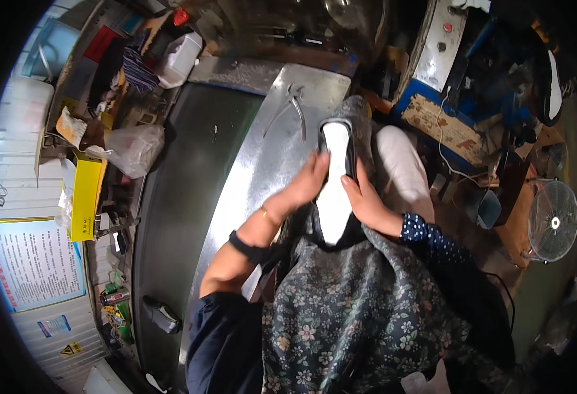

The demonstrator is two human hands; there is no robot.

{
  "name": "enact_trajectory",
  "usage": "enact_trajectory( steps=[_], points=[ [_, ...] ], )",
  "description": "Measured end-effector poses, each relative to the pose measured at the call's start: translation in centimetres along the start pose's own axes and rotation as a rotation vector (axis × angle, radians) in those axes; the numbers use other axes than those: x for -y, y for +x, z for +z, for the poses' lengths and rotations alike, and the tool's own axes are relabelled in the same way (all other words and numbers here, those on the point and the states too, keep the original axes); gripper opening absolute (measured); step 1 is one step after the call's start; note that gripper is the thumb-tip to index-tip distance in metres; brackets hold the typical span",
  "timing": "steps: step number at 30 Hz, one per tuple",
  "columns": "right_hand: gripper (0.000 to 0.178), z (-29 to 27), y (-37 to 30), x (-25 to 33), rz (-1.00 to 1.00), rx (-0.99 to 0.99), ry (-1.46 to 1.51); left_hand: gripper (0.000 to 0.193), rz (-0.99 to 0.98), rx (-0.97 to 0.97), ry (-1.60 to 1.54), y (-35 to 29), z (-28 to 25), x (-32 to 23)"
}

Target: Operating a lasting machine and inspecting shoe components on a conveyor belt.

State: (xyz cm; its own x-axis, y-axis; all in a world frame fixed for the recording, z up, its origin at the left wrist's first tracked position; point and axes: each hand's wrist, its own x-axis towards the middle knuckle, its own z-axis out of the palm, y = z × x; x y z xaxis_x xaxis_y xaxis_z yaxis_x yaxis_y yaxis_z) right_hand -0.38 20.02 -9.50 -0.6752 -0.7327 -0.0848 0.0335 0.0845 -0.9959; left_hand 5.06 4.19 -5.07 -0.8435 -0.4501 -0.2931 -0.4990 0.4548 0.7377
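Note:
A dark shoe (351,148) lies upside down over my lap, its long white bottom (336,197) facing up. My left hand (310,178) presses along the shoe's left edge, slightly blurred, with the fingers close together. From the other side my right hand (369,202) grips it, the thumb near the white bottom and the fingers partly hidden beside the shoe. Beyond the left hand, metal pincers (294,110) with spread handles rest on a shiny metal plate (242,172). A dark floral apron (361,315) covers my lap under the shoe's near end.
Left of the plate runs a dark conveyor belt (180,197) carrying another dark shoe (162,315). A yellow box (86,197) and a clear plastic bag (136,150) sit on the shelving beyond. To the right are a blue-framed machine (443,121) and a round fan (554,222).

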Motion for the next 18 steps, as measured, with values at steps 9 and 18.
enact_trajectory(
  steps=[9,18],
  points=[
    [0.060,-0.9,-1.1,-1.9,-0.138,-0.040,-0.018,0.061,-0.073,-0.182,-0.846,-3.4,5.4,3.6],
    [0.063,-4.4,2.5,2.1,0.443,0.152,0.010,0.067,-0.125,0.247,-1.265,5.0,-0.2,2.5]
  ],
)
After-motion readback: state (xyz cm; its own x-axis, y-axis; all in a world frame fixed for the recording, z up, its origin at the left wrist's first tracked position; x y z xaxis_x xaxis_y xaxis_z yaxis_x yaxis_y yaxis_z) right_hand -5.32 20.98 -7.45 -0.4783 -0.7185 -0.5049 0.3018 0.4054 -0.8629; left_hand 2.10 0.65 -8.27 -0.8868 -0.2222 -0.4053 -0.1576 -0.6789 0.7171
